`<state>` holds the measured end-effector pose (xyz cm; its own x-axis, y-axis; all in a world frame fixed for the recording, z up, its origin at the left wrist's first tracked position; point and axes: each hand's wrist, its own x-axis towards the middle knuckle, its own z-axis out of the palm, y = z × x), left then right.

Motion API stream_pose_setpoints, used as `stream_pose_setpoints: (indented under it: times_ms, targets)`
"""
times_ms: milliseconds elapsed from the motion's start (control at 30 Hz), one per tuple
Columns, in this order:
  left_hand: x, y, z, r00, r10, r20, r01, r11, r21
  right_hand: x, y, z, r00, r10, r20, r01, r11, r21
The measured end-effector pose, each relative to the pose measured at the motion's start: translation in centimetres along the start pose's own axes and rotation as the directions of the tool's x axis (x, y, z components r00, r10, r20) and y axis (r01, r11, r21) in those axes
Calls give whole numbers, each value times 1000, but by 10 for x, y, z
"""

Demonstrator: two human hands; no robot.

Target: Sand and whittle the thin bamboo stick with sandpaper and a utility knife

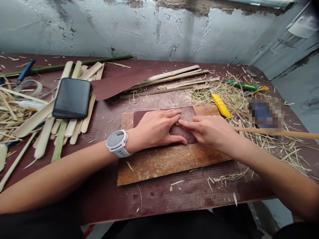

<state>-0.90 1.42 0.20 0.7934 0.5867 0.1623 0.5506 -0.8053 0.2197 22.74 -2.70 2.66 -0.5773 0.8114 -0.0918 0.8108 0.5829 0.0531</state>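
A dusty dark brown sheet that looks like sandpaper (188,114) lies on a worn wooden board (159,166). My left hand (157,127), with a pale watch (117,141) on its wrist, rests flat on the sheet, thumb spread from the fingers. Closed round a long thin bamboo stick (289,133), my right hand (209,131) has its forefinger pointing toward the left fingertips. The stick runs out past the right wrist to the right edge of view; its near end is mostly hidden by my fingers, over the sheet.
A black phone (72,98) lies on bamboo strips (45,139) at left. Behind the board are another brown sheet (117,83) and long strips (174,76). A yellow cutter (221,104) and green-handled tool (243,85) lie among shavings (281,149) at right. A wall (124,33) stands behind.
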Motion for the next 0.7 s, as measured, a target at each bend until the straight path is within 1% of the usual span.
stream_pose_setpoints:
  times_ms: [67,200,267,367,467,567,700]
  targets:
    - [-1,-1,0,1000,2,1,-2,1000,-2,-6,2,0,999,23,-22,-24,1000,-3]
    - [-1,-1,0,1000,0,9,0,1000,18,-32,11,1,994,77,-82,-78,997,-5]
    - [0,-1,0,1000,-1,9,1,1000,28,-40,11,0,991,87,-98,-90,995,-29]
    - [-1,-1,0,1000,-2,12,2,1000,30,-46,6,-4,995,72,-74,-76,996,-54]
    - [-1,-1,1,1000,-3,7,2,1000,28,-51,1,-6,998,55,-30,-55,998,-10]
    - [-1,-1,1,1000,1,-1,-1,1000,20,-50,0,-4,999,45,-10,-45,998,35]
    - [-1,-1,0,1000,13,-3,-13,1000,3,-28,-2,-4,999,31,-26,-30,999,37]
